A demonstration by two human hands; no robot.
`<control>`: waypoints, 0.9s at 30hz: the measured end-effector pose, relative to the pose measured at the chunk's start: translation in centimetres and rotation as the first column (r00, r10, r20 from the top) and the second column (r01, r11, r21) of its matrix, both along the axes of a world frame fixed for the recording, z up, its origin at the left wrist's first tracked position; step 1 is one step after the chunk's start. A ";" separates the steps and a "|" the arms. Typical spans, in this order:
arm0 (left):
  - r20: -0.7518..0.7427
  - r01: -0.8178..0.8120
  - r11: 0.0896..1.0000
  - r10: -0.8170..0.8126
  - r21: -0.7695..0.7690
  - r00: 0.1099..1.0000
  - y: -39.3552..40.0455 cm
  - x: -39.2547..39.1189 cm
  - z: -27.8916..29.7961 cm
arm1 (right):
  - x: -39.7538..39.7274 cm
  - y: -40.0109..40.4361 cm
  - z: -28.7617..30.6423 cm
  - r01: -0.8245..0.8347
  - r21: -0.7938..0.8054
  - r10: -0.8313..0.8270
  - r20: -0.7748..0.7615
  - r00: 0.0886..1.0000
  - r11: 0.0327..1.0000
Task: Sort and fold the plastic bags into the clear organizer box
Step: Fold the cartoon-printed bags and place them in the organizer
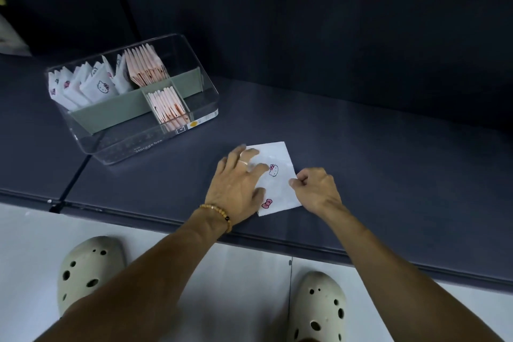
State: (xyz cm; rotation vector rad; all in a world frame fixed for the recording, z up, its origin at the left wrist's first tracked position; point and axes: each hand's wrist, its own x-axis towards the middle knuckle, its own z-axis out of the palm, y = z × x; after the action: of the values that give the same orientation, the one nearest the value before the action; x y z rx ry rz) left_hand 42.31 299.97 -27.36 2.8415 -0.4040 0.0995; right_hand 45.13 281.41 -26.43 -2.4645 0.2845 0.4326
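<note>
Head view:
- White folded plastic bag [279,180], printed with a cat face and a pink bow: lies flat on the dark blue-grey padded surface [361,161], near its front edge, well apart from the box.
- Left hand [238,189]: fingers straight and spread, pressing flat on the bag's left part; ring on one finger, beaded bracelet [219,214] at the wrist.
- Right hand [316,189]: fingers curled, pinching the bag's right edge.
- Clear plastic organizer box [133,97] with grey-green dividers: stands on the same surface, to the left and farther back. Rear compartment holds folded white bags [88,83] at left and folded pink bags [145,66] at right; a small front compartment holds more pink bags [168,108].
- Two cream perforated clogs [88,269] on the pale floor below.
</note>
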 end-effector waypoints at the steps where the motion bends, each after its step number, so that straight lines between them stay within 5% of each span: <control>1: -0.033 0.089 0.994 -0.087 0.064 0.996 0.1 0.7 -0.1 | 0.3 -0.1 0.1 -0.028 -0.015 0.027 -0.009 1.000 1.000; 5: -0.243 0.196 0.965 -0.150 0.174 0.958 0.5 1.9 -1.0 | 1.1 -1.1 0.8 -0.098 -0.018 0.099 0.024 0.995 0.995; 9: -0.152 0.062 0.968 -0.025 0.242 0.988 0.3 0.5 -1.3 | -1.4 -1.8 0.6 -0.059 -0.285 0.202 0.507 0.838 0.957; 14: -0.108 0.030 0.963 -0.001 0.269 0.994 -0.1 0.1 -1.3 | -5.7 -2.2 -3.0 -0.313 -0.486 0.448 0.188 0.874 0.816; 17: -0.043 0.072 0.956 -0.062 0.284 0.997 -1.2 0.4 -0.7 | -5.7 -1.9 -3.6 -0.323 -0.511 0.456 0.158 0.876 0.797; 21: -0.080 0.419 0.886 -0.411 0.200 0.908 -4.8 1.2 -1.5 | -5.5 -2.2 -3.6 -0.346 -0.513 0.480 0.155 0.863 0.786; 27: -0.137 0.499 0.856 -0.483 0.133 0.865 -3.1 2.9 -2.9 | -5.5 -2.3 -3.6 -0.349 -0.520 0.484 0.148 0.862 0.780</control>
State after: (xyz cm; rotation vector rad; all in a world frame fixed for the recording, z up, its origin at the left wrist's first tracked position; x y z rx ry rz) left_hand 45.17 296.85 -30.24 2.7787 -1.1486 -0.1840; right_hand 39.64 279.12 -29.98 -3.0445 -0.3370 0.2032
